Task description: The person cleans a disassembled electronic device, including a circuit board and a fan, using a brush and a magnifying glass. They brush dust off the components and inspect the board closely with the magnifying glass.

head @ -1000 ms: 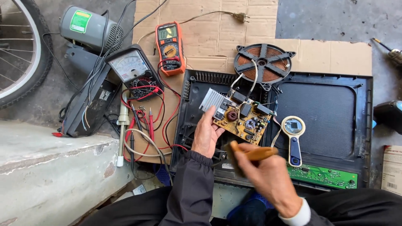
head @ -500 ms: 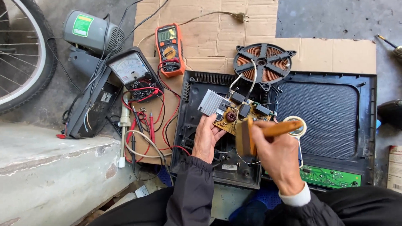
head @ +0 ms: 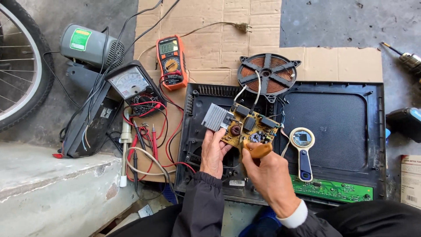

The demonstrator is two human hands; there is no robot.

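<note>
Lowered since half a second ago, the brush [head: 255,151] is now gripped by the right hand [head: 267,177] at the near edge of the circuit board [head: 247,127], which is pinched by the left hand [head: 215,151] above the black casing [head: 333,114]; open casing lies rightward beyond the magnifier [head: 302,147].

So the right hand [head: 267,175] swung the wooden-handled brush [head: 256,151] back in from the right, and now its head sits down on the circuit board's [head: 247,127] near edge instead of hanging over the magnifying glass [head: 302,151], which shows fully again.
</note>
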